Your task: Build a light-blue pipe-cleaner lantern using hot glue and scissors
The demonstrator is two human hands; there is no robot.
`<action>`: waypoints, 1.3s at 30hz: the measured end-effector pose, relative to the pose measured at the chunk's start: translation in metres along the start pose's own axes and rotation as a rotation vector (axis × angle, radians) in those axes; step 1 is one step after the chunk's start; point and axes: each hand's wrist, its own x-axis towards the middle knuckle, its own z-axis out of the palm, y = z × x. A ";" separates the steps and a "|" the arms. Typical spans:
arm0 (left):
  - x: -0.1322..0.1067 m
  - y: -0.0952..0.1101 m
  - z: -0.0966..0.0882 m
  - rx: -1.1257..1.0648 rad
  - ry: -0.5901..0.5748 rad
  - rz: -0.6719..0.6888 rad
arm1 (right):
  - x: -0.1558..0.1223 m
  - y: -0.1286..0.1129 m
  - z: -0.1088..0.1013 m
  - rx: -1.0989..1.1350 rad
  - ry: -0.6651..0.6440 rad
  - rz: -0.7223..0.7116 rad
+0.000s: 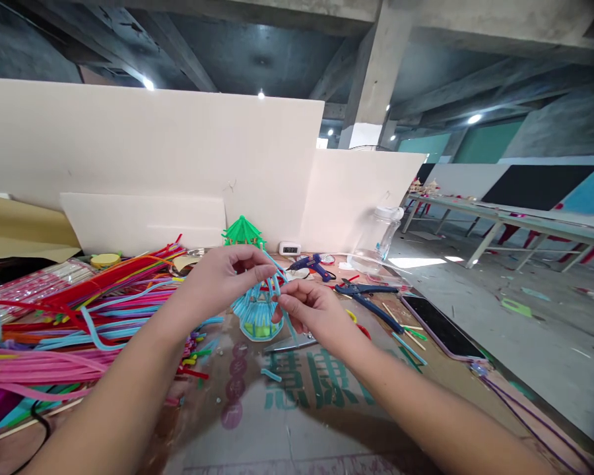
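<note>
My left hand pinches a light blue pipe cleaner between thumb and fingers. Close beside it, my right hand has its fingers closed on the same blue strand, whose lower end hangs below. Just behind and under the hands stands a small blue pipe-cleaner pavilion model with a flared, ribbed shape. A green pointed roof rises behind my left hand; whether it joins the blue part is hidden. A short blue pipe-cleaner piece lies on the board nearer to me.
Bundles of colored pipe cleaners cover the left side. Toward the right lie blue-handled pliers, a glue gun and a phone. A clear plastic jar and a small digital clock stand before white panels.
</note>
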 end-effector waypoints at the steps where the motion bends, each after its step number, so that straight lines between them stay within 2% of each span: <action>1: -0.001 0.002 0.001 0.027 0.001 0.000 | 0.000 0.000 0.000 0.025 -0.001 0.009; 4: -0.003 0.005 0.002 0.065 0.025 -0.001 | -0.002 -0.002 0.000 0.050 0.022 -0.005; 9: 0.007 -0.002 -0.012 0.097 0.227 -0.077 | 0.000 -0.001 -0.008 0.053 0.057 -0.012; 10: 0.012 -0.004 -0.016 0.135 0.215 -0.089 | 0.000 0.000 -0.010 0.044 0.061 -0.016; 12: 0.022 -0.009 -0.022 0.206 0.122 -0.106 | 0.000 0.002 -0.012 0.031 0.062 -0.024; 15: 0.037 -0.019 -0.024 0.200 -0.020 -0.134 | 0.000 0.007 -0.014 0.017 0.051 -0.005; 18: 0.046 -0.028 -0.018 0.171 -0.069 -0.173 | 0.001 0.008 -0.016 -0.006 0.065 -0.005; 22: 0.049 -0.034 -0.007 0.172 -0.052 -0.173 | 0.004 0.001 -0.024 -0.020 0.114 -0.045; 25: 0.051 -0.031 0.000 0.174 0.000 -0.138 | 0.006 -0.006 -0.035 -0.037 0.147 -0.081; 29: 0.055 -0.025 0.010 0.233 0.126 -0.167 | 0.007 -0.010 -0.050 -0.047 0.125 -0.080; 32: 0.061 -0.022 0.021 0.260 0.145 -0.174 | 0.009 -0.005 -0.057 -0.052 0.117 -0.051; 35: 0.066 -0.020 0.029 0.255 0.128 -0.141 | 0.011 0.001 -0.058 -0.048 0.138 -0.029; 39: 0.068 -0.022 0.029 0.226 0.083 -0.068 | 0.011 0.008 -0.049 -0.075 0.194 -0.025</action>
